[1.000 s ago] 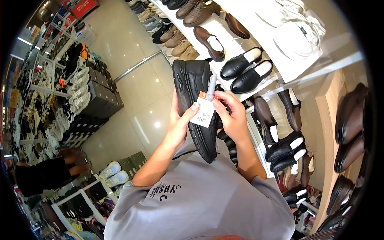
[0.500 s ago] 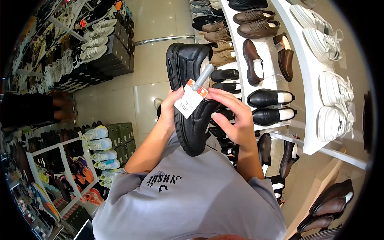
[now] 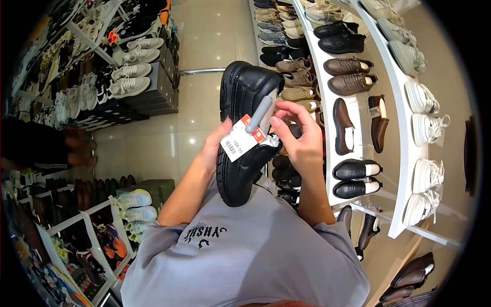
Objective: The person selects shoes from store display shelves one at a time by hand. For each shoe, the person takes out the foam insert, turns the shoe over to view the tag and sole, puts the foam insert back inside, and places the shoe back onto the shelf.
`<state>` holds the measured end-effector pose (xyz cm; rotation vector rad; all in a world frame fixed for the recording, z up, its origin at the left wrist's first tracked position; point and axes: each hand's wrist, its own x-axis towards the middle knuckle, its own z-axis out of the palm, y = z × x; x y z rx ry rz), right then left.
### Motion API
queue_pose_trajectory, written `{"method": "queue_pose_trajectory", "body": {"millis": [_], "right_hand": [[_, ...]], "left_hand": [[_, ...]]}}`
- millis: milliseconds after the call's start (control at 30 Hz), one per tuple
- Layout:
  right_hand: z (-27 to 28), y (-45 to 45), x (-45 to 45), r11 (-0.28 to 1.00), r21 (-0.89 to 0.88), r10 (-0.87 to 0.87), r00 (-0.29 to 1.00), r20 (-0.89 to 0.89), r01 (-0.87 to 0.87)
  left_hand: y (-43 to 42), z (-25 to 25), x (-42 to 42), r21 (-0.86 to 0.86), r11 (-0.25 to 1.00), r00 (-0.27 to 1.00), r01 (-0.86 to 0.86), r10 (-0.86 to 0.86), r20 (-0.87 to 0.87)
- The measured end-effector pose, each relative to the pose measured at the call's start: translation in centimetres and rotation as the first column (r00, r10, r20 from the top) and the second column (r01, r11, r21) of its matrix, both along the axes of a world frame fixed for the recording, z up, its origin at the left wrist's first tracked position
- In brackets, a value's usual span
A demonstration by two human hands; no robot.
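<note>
A black leather shoe (image 3: 240,174) hangs upright before my chest, its thick sole facing left. My left hand (image 3: 216,146) grips its sole side, with the thumb by the tag's edge. A white and red price tag (image 3: 240,143) lies against the shoe, below a grey security tag (image 3: 260,114). My right hand (image 3: 300,134) is at the shoe's opening, its thumb and forefinger pinched together at the edge of the pale material inside. Whether the fingers hold that material is too small to tell.
White shelves (image 3: 391,102) at the right carry brown, black and white shoes. Grey shoe boxes (image 3: 161,84) with white sneakers (image 3: 130,86) stand at the left. Another person's legs (image 3: 79,146) show at the left edge. A metal rail (image 3: 202,71) crosses the tiled floor (image 3: 204,38).
The view has turned, showing more of the shelves. My right hand has moved from the price tag to the shoe's opening, and its thumb and forefinger have come together. My left hand keeps hold.
</note>
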<state>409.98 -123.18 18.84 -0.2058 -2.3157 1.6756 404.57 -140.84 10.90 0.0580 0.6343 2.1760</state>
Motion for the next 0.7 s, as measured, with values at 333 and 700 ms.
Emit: {"method": "queue_pose_trajectory", "body": {"millis": [333,700], "right_hand": [[-2.4,-0.8,-11.6,0.908,-0.394,0.230,0.957,0.175,-0.146],[-6.5,5.8,-24.6,0.836,-0.524,0.218,0.975,0.049,-0.160]], "left_hand": [[-3.3,2.4,-11.2,-0.216,0.966,0.898,-0.144,0.036,-0.439],[3.9,1.9,-24.4,-0.370,0.903,0.779,-0.220,-0.065,-0.624]]}}
